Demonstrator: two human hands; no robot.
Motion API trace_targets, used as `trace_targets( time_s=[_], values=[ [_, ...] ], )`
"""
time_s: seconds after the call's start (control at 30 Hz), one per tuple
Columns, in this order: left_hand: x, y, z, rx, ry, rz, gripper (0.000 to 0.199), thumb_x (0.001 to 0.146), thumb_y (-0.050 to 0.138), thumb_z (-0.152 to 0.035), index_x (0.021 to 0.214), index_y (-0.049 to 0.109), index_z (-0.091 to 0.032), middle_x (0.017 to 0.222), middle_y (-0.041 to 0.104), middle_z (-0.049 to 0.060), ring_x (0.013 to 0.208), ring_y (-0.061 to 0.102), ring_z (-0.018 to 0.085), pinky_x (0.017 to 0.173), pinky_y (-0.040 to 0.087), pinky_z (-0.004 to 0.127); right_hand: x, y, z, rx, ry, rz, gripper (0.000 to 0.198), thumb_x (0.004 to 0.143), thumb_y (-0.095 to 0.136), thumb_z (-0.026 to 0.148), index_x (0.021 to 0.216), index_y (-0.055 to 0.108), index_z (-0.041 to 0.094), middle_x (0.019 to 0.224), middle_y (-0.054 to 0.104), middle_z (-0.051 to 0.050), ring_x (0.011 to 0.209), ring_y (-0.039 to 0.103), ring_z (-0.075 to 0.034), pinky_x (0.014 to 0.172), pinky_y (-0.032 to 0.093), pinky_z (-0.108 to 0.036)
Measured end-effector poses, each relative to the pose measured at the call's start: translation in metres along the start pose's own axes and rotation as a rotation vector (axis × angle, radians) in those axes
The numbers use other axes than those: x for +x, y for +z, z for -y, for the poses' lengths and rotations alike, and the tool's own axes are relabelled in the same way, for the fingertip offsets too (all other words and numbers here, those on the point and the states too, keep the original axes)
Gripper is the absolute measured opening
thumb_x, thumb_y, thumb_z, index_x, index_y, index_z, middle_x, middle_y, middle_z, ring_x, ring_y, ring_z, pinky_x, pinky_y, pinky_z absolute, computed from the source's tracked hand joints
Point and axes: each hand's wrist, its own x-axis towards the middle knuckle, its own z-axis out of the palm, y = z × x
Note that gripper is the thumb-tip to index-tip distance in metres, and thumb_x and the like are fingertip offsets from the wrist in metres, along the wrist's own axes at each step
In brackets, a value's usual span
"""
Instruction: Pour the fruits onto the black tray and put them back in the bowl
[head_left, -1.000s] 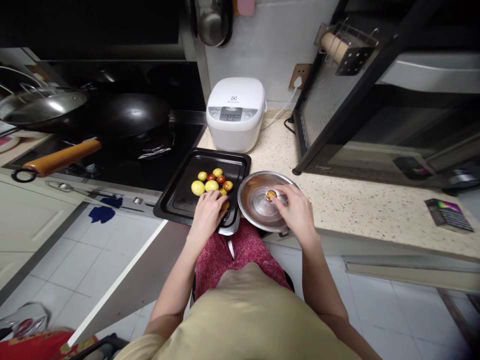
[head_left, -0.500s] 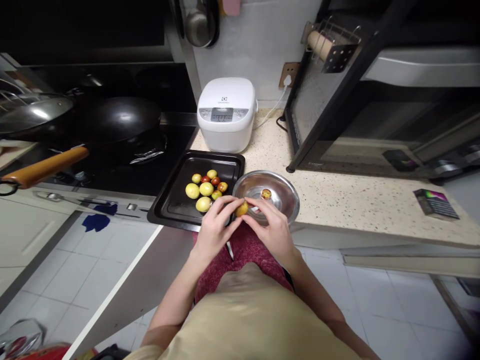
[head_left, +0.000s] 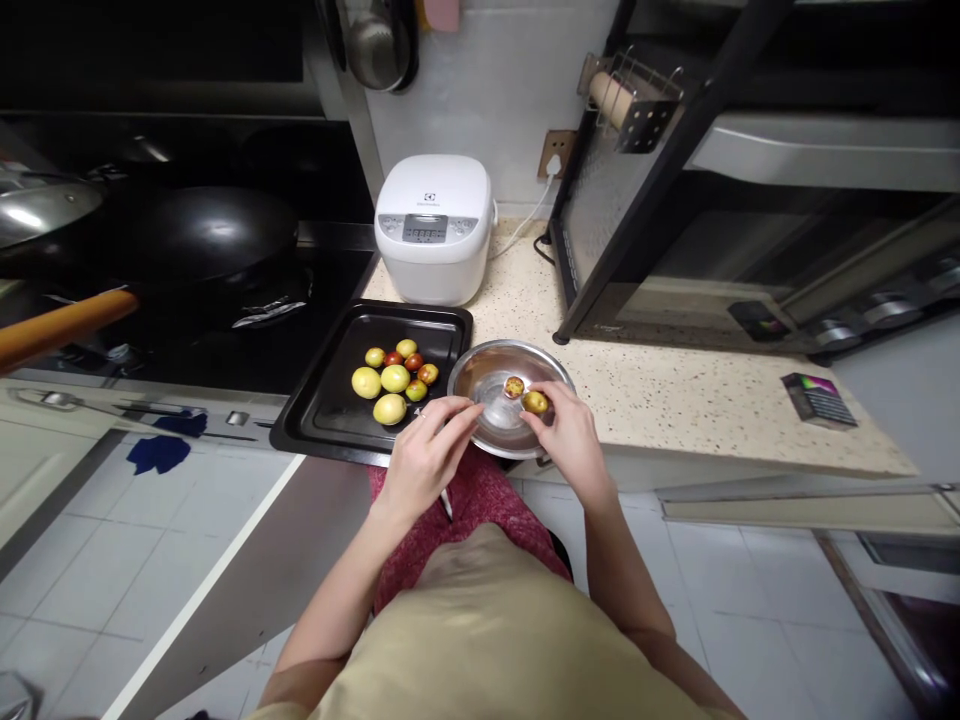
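The left hand (head_left: 421,455), seemingly empty, curls its fingers (head_left: 460,421) by the steel bowl (head_left: 499,420); I cannot tell if the tips meet. The right hand (head_left: 568,435) pinches a yellowish fruit (head_left: 535,402) over the bowl, best lowered gently beside the mottled piece (head_left: 514,387) just beyond

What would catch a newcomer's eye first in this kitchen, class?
The white rice cooker probably stands out first, on the counter near the wall. In front, yellow and red fruits lie on a black tray. To the tray's right, the right hand holds a small fruit over a metal bowl.
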Motion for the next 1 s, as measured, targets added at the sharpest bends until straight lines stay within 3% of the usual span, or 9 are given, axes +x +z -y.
trace_targets(
  time_s=[0.2, 0.33, 0.73, 1.0],
  values=[
    [0.001, -0.006, 0.0, 0.017, 0.006, -0.012, 0.029, 0.104, 0.055, -0.015, 0.131, 0.064, -0.023, 0.119, 0.072, 0.01, 0.111, 0.071, 0.021, 0.096, 0.06, 0.034, 0.008, 0.008, 0.003, -0.327, 0.037, 0.135, 0.029, 0.083, 0.07, 0.009, 0.109, 0.067, 0.02, 0.106, 0.074, -0.009, 0.093, 0.071, -0.028, 0.077, 0.052, -0.037],
    [0.001, -0.009, 0.006, 0.044, -0.012, -0.032, 0.027, 0.103, 0.057, -0.016, 0.128, 0.066, -0.023, 0.117, 0.073, 0.009, 0.111, 0.072, 0.021, 0.097, 0.059, 0.034, 0.01, 0.01, 0.003, -0.405, 0.035, 0.143, 0.027, 0.082, 0.07, 0.007, 0.106, 0.066, 0.021, 0.102, 0.074, -0.008, 0.091, 0.071, -0.026, 0.073, 0.048, -0.033],
    [0.0, -0.029, 0.035, 0.165, -0.191, -0.094, 0.02, 0.103, 0.059, -0.023, 0.12, 0.069, -0.023, 0.116, 0.073, 0.007, 0.109, 0.071, 0.021, 0.1, 0.057, 0.035, 0.011, 0.007, 0.002, -0.401, 0.032, 0.143, 0.023, 0.087, 0.062, 0.006, 0.105, 0.066, 0.019, 0.103, 0.074, -0.009, 0.094, 0.071, -0.027, 0.075, 0.048, -0.035],
    [-0.009, -0.028, 0.064, 0.306, -0.31, 0.105, 0.024, 0.098, 0.063, -0.02, 0.121, 0.068, -0.022, 0.119, 0.071, 0.008, 0.112, 0.068, 0.026, 0.097, 0.056, 0.037, -0.001, 0.005, 0.0, -0.301, -0.071, 0.089, 0.018, 0.094, 0.059, 0.015, 0.109, 0.068, 0.02, 0.11, 0.074, -0.011, 0.1, 0.07, -0.03, 0.08, 0.053, -0.041]
  ],
)
